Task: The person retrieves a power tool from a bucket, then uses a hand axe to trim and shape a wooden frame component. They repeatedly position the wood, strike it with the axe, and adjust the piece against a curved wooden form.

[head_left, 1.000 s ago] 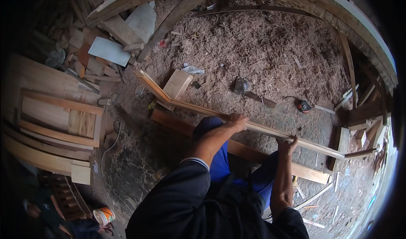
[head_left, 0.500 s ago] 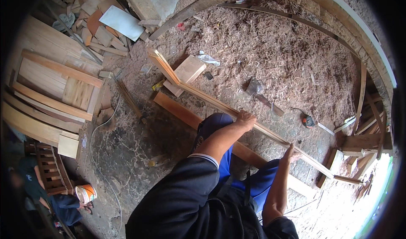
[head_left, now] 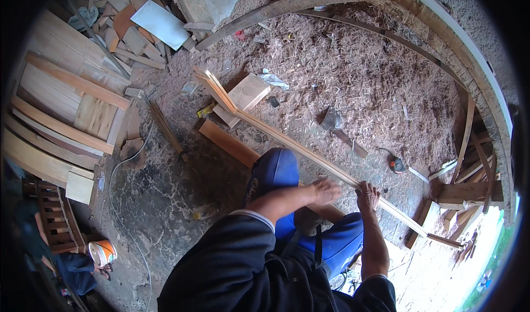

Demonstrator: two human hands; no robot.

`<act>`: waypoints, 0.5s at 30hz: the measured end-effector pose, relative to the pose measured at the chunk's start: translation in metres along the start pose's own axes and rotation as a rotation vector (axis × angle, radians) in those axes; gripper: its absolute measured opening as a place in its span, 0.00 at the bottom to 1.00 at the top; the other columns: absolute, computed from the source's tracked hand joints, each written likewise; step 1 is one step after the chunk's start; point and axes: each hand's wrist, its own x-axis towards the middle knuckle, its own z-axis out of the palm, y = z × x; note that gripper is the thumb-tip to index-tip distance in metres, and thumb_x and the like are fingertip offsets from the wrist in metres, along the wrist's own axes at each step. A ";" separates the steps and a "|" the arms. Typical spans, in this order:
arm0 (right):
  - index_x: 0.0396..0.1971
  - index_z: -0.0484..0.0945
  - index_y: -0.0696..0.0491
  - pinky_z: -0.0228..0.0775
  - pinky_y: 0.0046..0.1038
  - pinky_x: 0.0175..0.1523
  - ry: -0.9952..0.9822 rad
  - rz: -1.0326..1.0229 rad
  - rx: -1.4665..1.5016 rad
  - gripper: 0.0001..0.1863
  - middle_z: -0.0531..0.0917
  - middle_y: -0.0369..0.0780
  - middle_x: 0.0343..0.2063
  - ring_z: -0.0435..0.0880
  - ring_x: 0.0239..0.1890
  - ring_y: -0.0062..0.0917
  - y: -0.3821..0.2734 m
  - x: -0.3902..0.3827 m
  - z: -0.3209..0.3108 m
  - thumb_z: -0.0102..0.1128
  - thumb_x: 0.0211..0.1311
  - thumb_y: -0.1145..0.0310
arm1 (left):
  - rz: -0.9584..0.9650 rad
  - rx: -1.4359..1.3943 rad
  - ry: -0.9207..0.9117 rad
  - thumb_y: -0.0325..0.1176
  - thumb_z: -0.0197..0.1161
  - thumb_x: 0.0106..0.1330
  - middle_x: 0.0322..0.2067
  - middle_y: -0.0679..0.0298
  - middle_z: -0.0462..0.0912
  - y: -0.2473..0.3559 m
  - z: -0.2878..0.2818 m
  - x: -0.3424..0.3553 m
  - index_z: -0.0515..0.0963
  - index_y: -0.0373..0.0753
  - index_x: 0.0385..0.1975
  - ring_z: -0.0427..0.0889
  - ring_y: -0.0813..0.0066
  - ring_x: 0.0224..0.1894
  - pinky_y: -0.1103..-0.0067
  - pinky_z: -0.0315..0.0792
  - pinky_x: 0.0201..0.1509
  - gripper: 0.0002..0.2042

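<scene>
Holding the long wooden strip (head_left: 309,149) with my left hand (head_left: 324,192) flat and right hand (head_left: 367,195) closed on it, I judge the work unfinished.

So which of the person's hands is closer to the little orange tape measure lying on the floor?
The right hand. It grips the long pale wooden strip just left of the orange tape measure, while the left hand rests on the same strip farther away.

The right hand (head_left: 368,195) wraps the long wooden strip (head_left: 309,152), its fingertips hidden behind the wood. A second person (head_left: 83,262), lower left, is cut off by the dark fisheye rim.
</scene>
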 end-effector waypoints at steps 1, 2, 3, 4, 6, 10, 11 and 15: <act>0.48 0.75 0.42 0.67 0.48 0.53 -0.034 0.021 -0.011 0.18 0.83 0.38 0.43 0.81 0.49 0.40 0.000 -0.001 0.001 0.70 0.60 0.58 | -0.015 0.047 -0.049 0.35 0.59 0.64 0.55 0.64 0.76 0.009 0.016 -0.006 0.78 0.50 0.49 0.73 0.66 0.61 0.63 0.69 0.60 0.13; 0.48 0.75 0.42 0.66 0.49 0.53 -0.034 0.024 -0.012 0.18 0.82 0.38 0.43 0.80 0.50 0.41 0.000 -0.001 0.003 0.69 0.61 0.58 | -0.011 0.083 -0.095 0.36 0.57 0.66 0.56 0.65 0.76 0.012 0.033 -0.012 0.77 0.51 0.53 0.72 0.66 0.61 0.62 0.68 0.61 0.15; 0.48 0.75 0.41 0.65 0.49 0.55 0.003 0.010 -0.005 0.18 0.82 0.37 0.43 0.80 0.50 0.40 0.000 -0.001 0.003 0.69 0.61 0.58 | -0.002 0.116 -0.144 0.36 0.55 0.68 0.57 0.65 0.75 0.012 0.050 -0.015 0.76 0.52 0.57 0.71 0.67 0.62 0.61 0.67 0.61 0.17; 0.48 0.75 0.41 0.64 0.49 0.57 0.007 0.020 -0.007 0.18 0.82 0.37 0.43 0.80 0.51 0.39 -0.001 -0.001 0.004 0.69 0.60 0.58 | -0.017 0.160 -0.097 0.37 0.57 0.66 0.58 0.66 0.74 0.012 0.067 -0.016 0.72 0.53 0.61 0.72 0.66 0.61 0.61 0.66 0.61 0.21; 0.48 0.75 0.40 0.61 0.53 0.63 -0.058 0.081 -0.004 0.17 0.81 0.36 0.43 0.79 0.52 0.38 -0.001 -0.001 0.006 0.68 0.61 0.58 | -0.053 0.235 -0.088 0.39 0.61 0.64 0.59 0.66 0.72 0.018 0.094 -0.020 0.65 0.54 0.69 0.72 0.64 0.60 0.62 0.66 0.60 0.30; 0.51 0.73 0.41 0.58 0.62 0.66 -0.028 0.050 0.031 0.19 0.81 0.39 0.45 0.78 0.53 0.43 0.001 -0.003 0.007 0.67 0.63 0.58 | -0.156 0.308 -0.227 0.37 0.42 0.76 0.63 0.68 0.70 0.021 0.109 -0.018 0.56 0.59 0.76 0.67 0.62 0.63 0.62 0.60 0.63 0.28; 0.51 0.73 0.41 0.58 0.63 0.66 -0.001 0.039 0.034 0.19 0.81 0.39 0.45 0.78 0.53 0.43 0.001 -0.003 0.007 0.67 0.63 0.58 | -0.159 0.318 -0.203 0.37 0.41 0.76 0.63 0.67 0.70 0.023 0.107 -0.017 0.56 0.58 0.76 0.67 0.62 0.63 0.62 0.60 0.63 0.28; 0.51 0.74 0.41 0.57 0.66 0.65 -0.038 0.034 0.055 0.18 0.81 0.39 0.45 0.78 0.55 0.43 0.002 -0.001 0.004 0.67 0.63 0.59 | -0.158 0.228 -0.224 0.36 0.44 0.75 0.60 0.62 0.73 0.019 0.093 -0.009 0.58 0.55 0.76 0.72 0.60 0.61 0.60 0.65 0.61 0.28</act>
